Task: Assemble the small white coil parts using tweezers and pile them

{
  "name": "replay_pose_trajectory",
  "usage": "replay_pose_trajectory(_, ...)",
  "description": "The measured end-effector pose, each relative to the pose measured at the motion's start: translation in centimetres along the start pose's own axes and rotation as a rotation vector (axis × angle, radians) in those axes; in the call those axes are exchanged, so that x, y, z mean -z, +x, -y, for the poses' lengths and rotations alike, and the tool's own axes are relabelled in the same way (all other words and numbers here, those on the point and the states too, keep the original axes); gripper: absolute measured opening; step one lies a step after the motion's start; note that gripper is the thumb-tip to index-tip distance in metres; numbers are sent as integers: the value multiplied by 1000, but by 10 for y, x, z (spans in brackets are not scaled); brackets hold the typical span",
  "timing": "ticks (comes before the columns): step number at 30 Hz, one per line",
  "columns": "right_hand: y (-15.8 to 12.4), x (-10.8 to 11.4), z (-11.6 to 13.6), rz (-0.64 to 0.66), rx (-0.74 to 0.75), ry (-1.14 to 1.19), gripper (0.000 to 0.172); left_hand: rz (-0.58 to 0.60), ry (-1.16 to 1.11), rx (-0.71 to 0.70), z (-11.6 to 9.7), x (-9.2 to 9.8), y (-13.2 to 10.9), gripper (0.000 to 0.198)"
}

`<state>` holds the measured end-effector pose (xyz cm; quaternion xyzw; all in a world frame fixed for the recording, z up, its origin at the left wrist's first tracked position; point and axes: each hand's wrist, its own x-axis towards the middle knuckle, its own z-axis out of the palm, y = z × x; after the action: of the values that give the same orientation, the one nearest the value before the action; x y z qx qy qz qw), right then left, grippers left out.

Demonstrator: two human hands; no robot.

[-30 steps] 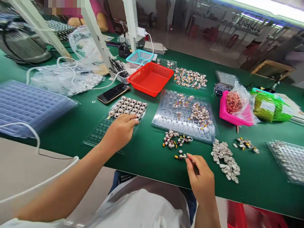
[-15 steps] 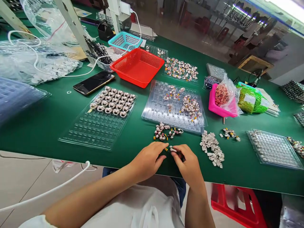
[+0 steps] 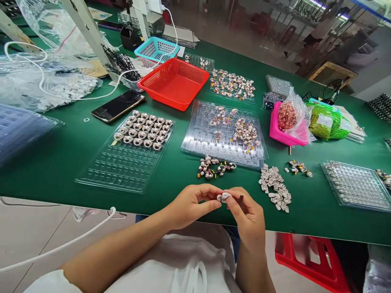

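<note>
Between my hands, near the table's front edge, is a small beige part [image 3: 225, 197]. My right hand [image 3: 246, 211] pinches it between thumb and fingers, with a thin dark item also partly visible among the fingers. My left hand [image 3: 195, 203] has its thumb and fingertips closed on the part's left side. Just beyond the hands lies a small pile of beige parts with orange tabs [image 3: 209, 167]. Loose pale shell pieces [image 3: 276, 187] lie to the right. On the left, a clear tray [image 3: 122, 169] holds rows of beige parts [image 3: 143, 130] in its far half.
A stack of clear trays [image 3: 201, 138] carries more parts. Farther back are a red basket [image 3: 177, 85], a blue basket [image 3: 157, 49] and a black phone [image 3: 117, 106]. A pink basket [image 3: 284, 132] and filled tray [image 3: 356, 185] are at right.
My fingers have drawn together around the beige part, with the left fingertips now at its side. The part has turned and sits slightly nearer my body. The camera view has shifted slightly.
</note>
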<state>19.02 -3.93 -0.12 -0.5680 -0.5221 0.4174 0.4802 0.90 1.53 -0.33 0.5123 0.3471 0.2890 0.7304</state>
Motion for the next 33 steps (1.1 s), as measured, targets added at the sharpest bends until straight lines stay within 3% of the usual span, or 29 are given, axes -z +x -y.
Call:
replay_pose_trajectory(4,-1,-3,-3,-3,38,-14,12,-3,-112,70,1,1,-2,30)
replay_pose_trajectory(8,-2,-3,0,17,72,-99,11,-40,-7,93,-2,3,-2,26)
replay_pose_trajectory(16,-5,-6,9,3,78,-255,6,-210,535,-202,-10,7,-6,14)
replay_pose_trajectory(24,-3,-15,4,-66,-24,-11,5,-123,380,-65,3,9,1,32)
replay_pose_trajectory(29,-6,-11,6,-74,-12,20,6,-91,428,-6,3,9,-2,34)
replay_pose_trajectory(33,-8,-8,5,-70,-24,25,5,-134,541,-76,15,17,-3,31)
